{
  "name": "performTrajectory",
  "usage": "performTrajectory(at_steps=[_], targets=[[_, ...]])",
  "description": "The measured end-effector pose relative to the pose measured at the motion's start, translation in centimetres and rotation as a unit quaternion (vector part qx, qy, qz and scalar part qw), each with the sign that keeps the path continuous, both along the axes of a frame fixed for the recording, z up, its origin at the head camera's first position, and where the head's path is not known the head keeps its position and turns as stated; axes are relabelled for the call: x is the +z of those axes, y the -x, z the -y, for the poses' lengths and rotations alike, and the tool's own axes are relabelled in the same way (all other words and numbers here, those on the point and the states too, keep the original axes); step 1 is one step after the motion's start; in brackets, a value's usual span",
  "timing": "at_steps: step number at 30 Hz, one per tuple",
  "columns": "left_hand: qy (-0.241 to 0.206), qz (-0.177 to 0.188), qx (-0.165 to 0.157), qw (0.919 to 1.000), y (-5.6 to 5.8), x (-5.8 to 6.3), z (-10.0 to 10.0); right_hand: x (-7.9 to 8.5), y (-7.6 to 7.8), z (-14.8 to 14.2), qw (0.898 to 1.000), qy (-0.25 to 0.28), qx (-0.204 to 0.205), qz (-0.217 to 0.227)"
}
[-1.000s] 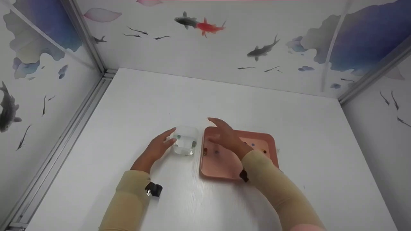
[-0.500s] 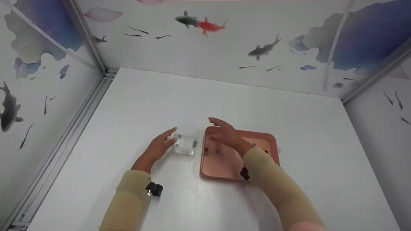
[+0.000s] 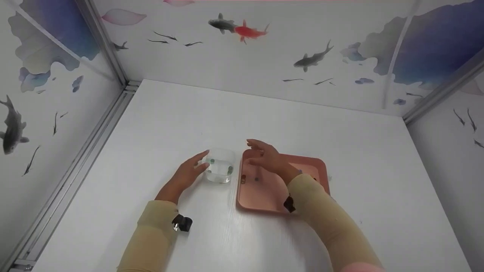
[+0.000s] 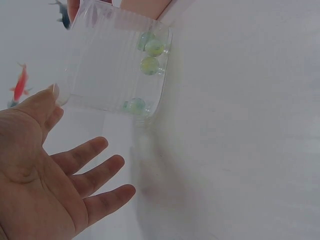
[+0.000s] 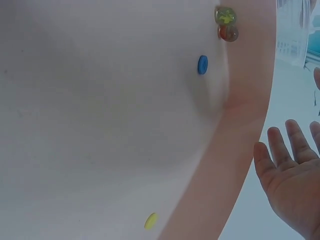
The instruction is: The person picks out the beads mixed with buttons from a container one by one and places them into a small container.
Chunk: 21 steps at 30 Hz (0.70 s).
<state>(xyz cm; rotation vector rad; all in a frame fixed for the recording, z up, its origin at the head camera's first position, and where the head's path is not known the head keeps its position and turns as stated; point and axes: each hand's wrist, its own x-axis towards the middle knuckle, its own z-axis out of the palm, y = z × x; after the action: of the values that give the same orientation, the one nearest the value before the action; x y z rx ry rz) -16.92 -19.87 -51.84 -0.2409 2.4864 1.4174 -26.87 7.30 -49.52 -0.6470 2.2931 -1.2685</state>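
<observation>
My left hand (image 3: 185, 173) is beside a clear plastic container (image 3: 219, 178), thumb and index fingertip at its left side. In the left wrist view the thumb meets the container's corner, while the other fingers stick out straight and apart. Several green-yellow marbles (image 4: 150, 65) lie inside. Over the back left corner of a pink tray (image 3: 261, 202) hovers my right hand (image 3: 268, 158), fingers extended, holding nothing visible. Inside the tray, a green-yellow marble (image 5: 226, 16) touches a red-and-clear one. Near them is a blue disc (image 5: 202, 65), and a yellow disc (image 5: 151, 221) lies farther along.
The container stands just left of the tray on a white table (image 3: 200, 241). White panels with painted fish (image 3: 249, 31) enclose the table at the back and sides. A metal rail (image 3: 83, 170) runs along the left edge.
The right hand has shifted slightly, and its wrist and sleeve cover more of the small pieces at the tray's back right. The left hand and container look unchanged.
</observation>
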Motion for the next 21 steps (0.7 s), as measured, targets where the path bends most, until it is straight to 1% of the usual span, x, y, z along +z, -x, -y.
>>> performTrajectory(at_steps=[5, 17, 21], targets=[[-0.001, -0.001, -0.001, 1.0000, -0.03, 0.06, 0.02, 0.00, -0.01, 0.13, 1.000, -0.014, 0.001, 0.014], [0.001, -0.004, -0.009, 1.0000, -0.17, 0.21, 0.07, -0.32, 0.17, -0.03, 0.999, 0.005, 0.015, 0.033], [0.006, -0.006, -0.013, 0.9999, -0.13, 0.19, 0.08, -0.39, 0.23, -0.11, 0.998, 0.003, 0.014, 0.058]])
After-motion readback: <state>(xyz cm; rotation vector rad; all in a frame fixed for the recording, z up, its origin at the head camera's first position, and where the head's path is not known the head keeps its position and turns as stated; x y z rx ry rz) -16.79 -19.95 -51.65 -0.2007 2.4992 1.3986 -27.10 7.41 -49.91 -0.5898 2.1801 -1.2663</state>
